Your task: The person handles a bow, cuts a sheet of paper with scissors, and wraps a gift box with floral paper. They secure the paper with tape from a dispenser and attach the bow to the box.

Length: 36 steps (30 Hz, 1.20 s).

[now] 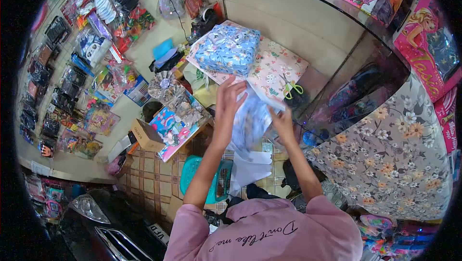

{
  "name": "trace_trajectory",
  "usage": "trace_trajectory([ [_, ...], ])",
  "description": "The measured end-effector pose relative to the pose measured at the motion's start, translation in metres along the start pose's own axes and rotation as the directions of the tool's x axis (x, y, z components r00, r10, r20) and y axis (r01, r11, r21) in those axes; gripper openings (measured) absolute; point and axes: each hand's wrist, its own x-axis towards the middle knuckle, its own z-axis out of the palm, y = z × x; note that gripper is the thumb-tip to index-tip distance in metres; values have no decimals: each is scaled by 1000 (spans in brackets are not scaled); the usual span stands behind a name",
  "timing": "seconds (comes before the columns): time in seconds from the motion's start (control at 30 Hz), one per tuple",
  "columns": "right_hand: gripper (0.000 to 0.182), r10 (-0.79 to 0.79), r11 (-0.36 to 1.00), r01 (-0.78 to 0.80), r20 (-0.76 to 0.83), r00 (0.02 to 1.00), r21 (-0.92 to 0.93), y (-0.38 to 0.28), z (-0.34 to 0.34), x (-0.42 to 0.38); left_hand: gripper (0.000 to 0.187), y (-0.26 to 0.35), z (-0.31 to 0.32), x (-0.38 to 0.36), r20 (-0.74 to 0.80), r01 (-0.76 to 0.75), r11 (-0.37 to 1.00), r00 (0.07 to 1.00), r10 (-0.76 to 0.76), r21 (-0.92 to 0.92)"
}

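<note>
A blurred sheet of blue-and-white wrapping paper (251, 119) hangs between my two hands, in front of the counter. My left hand (227, 100) is at its upper left edge, fingers curled over the paper. At the right edge, my right hand (281, 118) pinches the sheet between thumb and fingers. Just beyond them is a box wrapped in blue floral paper (228, 49), lying on pink floral wrapping paper (281, 63). Scissors with yellow-green handles (291, 89) rest on the right part of the pink paper.
Left of my hands are a rosette bow (165, 85), a colorful unicorn-print box (174, 128) and a brown carton (147, 136). A teal plastic stool (192, 169) stands below. White paper (250, 169) is near the floor. Floral cloth (385, 150) covers the right side; packaged goods hang at left.
</note>
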Motion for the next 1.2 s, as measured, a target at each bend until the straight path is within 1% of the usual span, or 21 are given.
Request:
trace_trajectory([
  [0.07, 40, 209, 871, -117, -144, 967, 477, 9, -15, 29, 50, -15, -5, -3, 103, -203, 876, 979, 175, 437],
  [0.1, 39, 262, 806, -96, -206, 943, 584, 7, -25, 43, 52, -24, -7, -6, 184, -300, 731, 954, 237, 613],
  [0.17, 41, 261, 816, 20, -400, 879, 577, 40, -47, 73, 58, -41, -7, -9, 328, -386, 516, 923, 203, 765],
  [0.23, 45, 432, 776, -69, -449, 782, 627, 20, -62, 87, 65, -60, -9, -12, 455, -474, 260, 881, 132, 841],
  [0.27, 44, 409, 798, -33, -500, 763, 602, 25, -69, 95, 67, -76, -10, -7, 463, -468, 286, 882, 90, 836],
  [0.33, 41, 358, 836, 37, -596, 719, 547, 52, -85, 116, 69, -106, -12, 9, 512, -507, 200, 858, 27, 839],
  [0.4, 45, 58, 941, 193, -694, 717, 278, 89, -100, 134, 70, -136, -12, 21, 520, -501, 200, 853, -54, 842],
  [0.47, 51, -126, 989, 142, -756, 643, -44, 86, -96, 136, 69, -165, -10, 29, 503, -480, 164, 850, -158, 862],
  [0.5, 54, -168, 978, -2, -795, 583, -208, 61, -77, 126, 69, -176, -9, 34, 493, -473, 142, 845, -208, 870],
  [0.57, 57, -108, 920, -215, -739, 665, -327, 29, -64, 107, 66, -187, -4, 41, 499, -486, 114, 836, -227, 866],
  [0.6, 57, 16, 908, -275, -630, 777, -315, 22, -65, 96, 67, -191, -1, 45, 509, -494, 123, 832, -221, 861],
  [0.67, 52, -33, 888, -200, -491, 870, -415, 17, -60, 81, 65, -200, 2, 50, 556, -541, 128, 802, -219, 831],
  [0.73, 43, -384, 797, 67, -417, 824, -601, 16, -47, 73, 63, -204, 5, 57, 629, -620, 117, 744, -226, 776],
  [0.8, 38, -382, 675, 75, -261, 886, -734, 22, -56, 75, 58, -204, 6, 61, 685, -682, 144, 652, -324, 717],
  [0.83, 36, -368, 604, 87, -181, 912, -792, 25, -61, 77, 56, -202, 7, 63, 708, -709, 161, 602, -370, 687],
  [0.87, 36, -260, 599, 31, -159, 952, -800, 29, -64, 78, 49, -208, 0, 62, 782, -757, 207, 575, -241, 620],
  [0.93, 37, -28, 572, -82, -119, 992, -817, 37, -69, 82, 46, -204, -6, 69, 795, -753, 258, 555, -245, 605],
  [0.97, 38, -15, 562, -92, -121, 993, -822, 41, -70, 82, 45, -201, -10, 74, 802, -752, 283, 543, -246, 596],
  [1.0, 39, -3, 553, -100, -123, 992, -827, 47, -72, 83, 41, -193, -13, 82, 852, -837, 198, 461, -247, 510],
  [1.13, 40, 13, 491, -155, -171, 985, -857, 61, -79, 97, 39, -204, -8, 97, 818, -788, 221, 545, -186, 575],
  [1.2, 41, 31, 490, -188, -198, 980, -851, 59, -82, 105, 41, -203, -7, 96, 751, -735, 152, 646, -141, 661],
])
